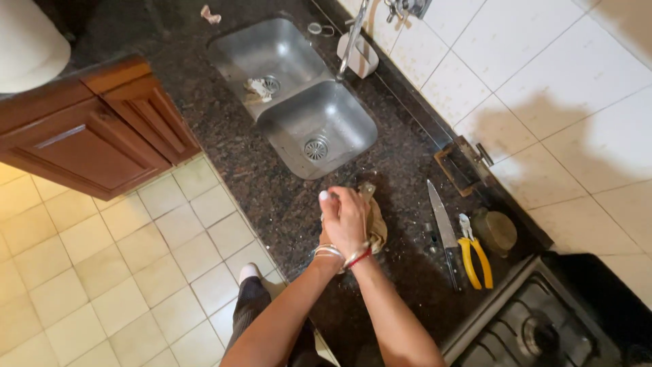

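My two hands meet over the dark granite counter, just in front of the double steel sink. My right hand lies on top, fingers curled, pressing on a tan cloth bundle. My left hand is mostly hidden beneath it, with metal bangles at the wrist, and grips the same bundle. A small metal piece sticks out at the far end of the bundle. What the cloth wraps is hidden.
A kitchen knife and yellow-handled pliers lie to the right on the counter, beside a round olive lid. A gas stove sits at the bottom right. A tap overhangs the sink. Wooden cabinets stand on the left, over a tiled floor.
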